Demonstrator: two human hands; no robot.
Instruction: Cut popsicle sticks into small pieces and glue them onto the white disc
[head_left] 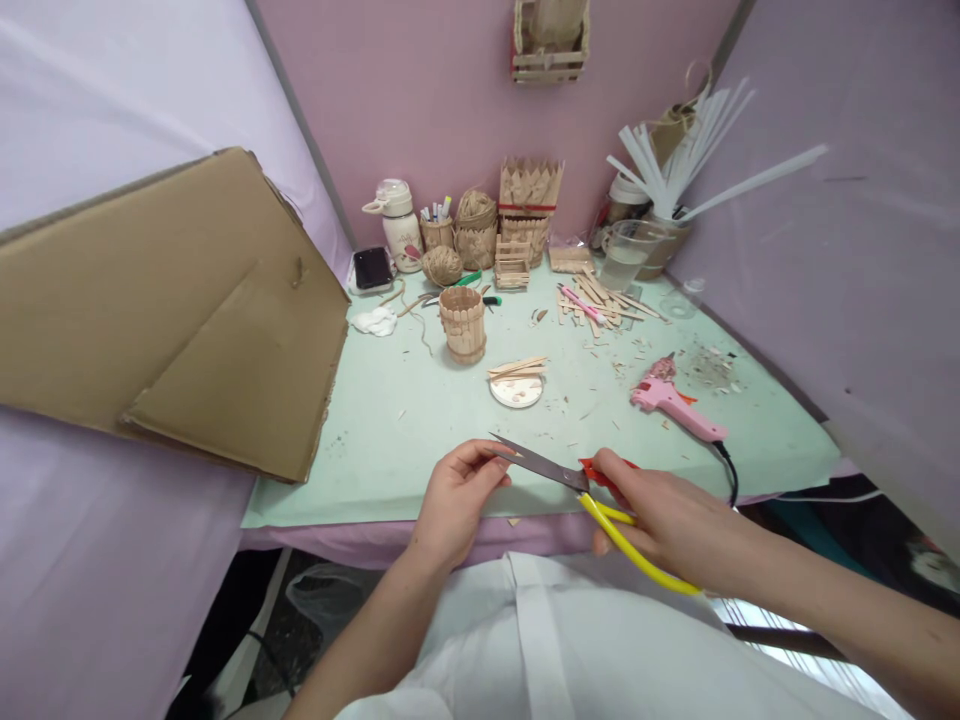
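Note:
My right hand (pixel 637 500) grips a pair of scissors (pixel 544 464) with one red and one yellow handle. Their dark blades are slightly parted and point left. At the blades, the fingers of my left hand (pixel 461 492) are pinched together; what lies between them is too small and hidden to make out. Beyond the scissors, a round white lid (pixel 516 390) carries several thin wooden sticks (pixel 519 369). A small barrel-shaped cup (pixel 463 328) covered in wooden strips stands upright behind it, to the left.
On the right lies a pink glue gun (pixel 679 408) with a black cord. A pile of wooden sticks (pixel 600 300) sits farther back, near a clear plastic cup (pixel 626 255). Twine balls (pixel 442 265) and a white bottle (pixel 401 228) line the back. Cardboard (pixel 225 330) leans at left.

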